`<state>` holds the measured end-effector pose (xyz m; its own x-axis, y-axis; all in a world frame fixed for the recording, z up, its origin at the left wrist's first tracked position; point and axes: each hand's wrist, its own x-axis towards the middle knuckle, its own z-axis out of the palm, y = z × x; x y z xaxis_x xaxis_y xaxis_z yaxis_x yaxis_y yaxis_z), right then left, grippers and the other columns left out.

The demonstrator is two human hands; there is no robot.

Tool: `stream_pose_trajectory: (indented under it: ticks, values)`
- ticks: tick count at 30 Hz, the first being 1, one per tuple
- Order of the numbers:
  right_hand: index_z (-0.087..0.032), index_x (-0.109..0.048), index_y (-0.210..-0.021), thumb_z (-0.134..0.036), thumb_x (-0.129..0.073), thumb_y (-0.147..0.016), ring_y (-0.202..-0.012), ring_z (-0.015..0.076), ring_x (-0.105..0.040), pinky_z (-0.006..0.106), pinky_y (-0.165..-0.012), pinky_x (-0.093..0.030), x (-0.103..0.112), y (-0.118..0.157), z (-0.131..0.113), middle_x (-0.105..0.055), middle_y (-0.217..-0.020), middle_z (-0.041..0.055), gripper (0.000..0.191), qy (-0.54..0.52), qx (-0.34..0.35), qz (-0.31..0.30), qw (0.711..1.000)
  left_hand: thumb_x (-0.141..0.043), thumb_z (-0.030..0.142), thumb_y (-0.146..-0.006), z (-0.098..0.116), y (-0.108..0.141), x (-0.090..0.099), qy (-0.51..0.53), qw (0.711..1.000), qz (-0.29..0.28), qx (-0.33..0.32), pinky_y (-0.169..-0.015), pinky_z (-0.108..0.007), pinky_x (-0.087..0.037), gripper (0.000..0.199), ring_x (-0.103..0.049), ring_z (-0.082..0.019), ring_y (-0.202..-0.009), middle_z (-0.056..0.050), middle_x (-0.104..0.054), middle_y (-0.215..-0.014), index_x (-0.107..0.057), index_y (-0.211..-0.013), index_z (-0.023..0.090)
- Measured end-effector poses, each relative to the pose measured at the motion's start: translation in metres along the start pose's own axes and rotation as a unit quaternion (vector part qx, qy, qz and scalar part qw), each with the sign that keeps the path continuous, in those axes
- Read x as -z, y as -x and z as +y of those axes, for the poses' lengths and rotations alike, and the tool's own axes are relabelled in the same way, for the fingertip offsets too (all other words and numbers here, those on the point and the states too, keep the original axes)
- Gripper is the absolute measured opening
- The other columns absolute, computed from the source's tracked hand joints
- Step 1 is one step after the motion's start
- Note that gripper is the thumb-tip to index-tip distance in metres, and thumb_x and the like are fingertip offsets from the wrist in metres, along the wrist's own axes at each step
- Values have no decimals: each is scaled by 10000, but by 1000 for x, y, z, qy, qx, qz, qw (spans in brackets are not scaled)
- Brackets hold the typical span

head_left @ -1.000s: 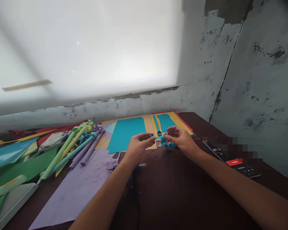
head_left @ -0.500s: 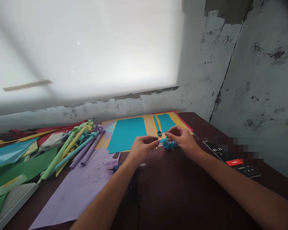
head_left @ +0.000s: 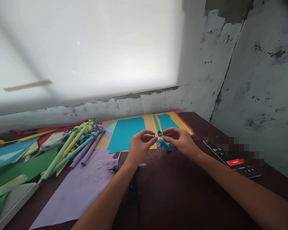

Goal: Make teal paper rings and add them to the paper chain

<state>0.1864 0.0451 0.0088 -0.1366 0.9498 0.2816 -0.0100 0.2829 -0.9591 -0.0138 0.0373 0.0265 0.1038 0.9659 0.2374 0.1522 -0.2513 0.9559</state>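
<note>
A curled blue paper strip hangs in loops between my hands, just above the table. My right hand is closed in a pinch on part of it. With thumb and forefinger together, my left hand holds a small piece close to the strip; what it pinches is too small to make out. Just beyond my fingertips a rolled blue paper tube lies on yellow paper. Blue paper sheets are stacked behind my left hand. Beneath my left forearm, partly hidden, is a blue glue gun with a clear stick.
Left of me lie paper tubes with curled tops, a purple sheet with glue crumbs, green paper and a glue bottle. A phone rests at the right. The wall borders the table's back.
My right hand has moved slightly left and down with the curled strip, closer to my left hand. The left hand has tilted a little, its fingertips drawing nearer to the strip.
</note>
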Motion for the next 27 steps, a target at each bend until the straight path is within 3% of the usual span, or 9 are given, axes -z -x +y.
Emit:
stream_pose_trajectory:
  ticks: [6,12,19,27]
  values:
    - [-196,-754,-986,-470,-806,-777,-998,264,-727,383,-831,-601,0,1,1,-777,-1002,83,348,16,26,-14,999,-806,402,-797,0,2,-4,-16,999,-16,-32,-774,-301,-583,290,-765,-252,-898,-78,-812,-927,-789,-998,192]
    - [-199,-750,-990,-514,-805,-760,-970,262,-730,393,-812,-611,-3,2,-4,-777,-1027,89,393,19,24,-16,999,-779,393,-814,1,2,-5,-5,1000,-21,-23,-825,-317,-588,275,-757,-262,-948,-80,-815,-969,-823,-987,184]
    - [-214,-751,-977,-463,-777,-802,-988,255,-726,384,-817,-615,-3,4,-3,-772,-1006,78,305,26,46,-29,998,-774,383,-804,8,5,-3,-33,999,-19,-28,-762,-302,-554,202,-743,-256,-878,-66,-806,-870,-812,-848,190]
    - [-206,-754,-964,-411,-750,-820,-924,240,-743,382,-834,-612,-3,5,-2,-760,-1000,62,251,39,40,-48,997,-757,370,-799,8,5,-4,-27,999,-27,-22,-749,-302,-541,185,-733,-253,-860,-68,-799,-854,-808,-823,193]
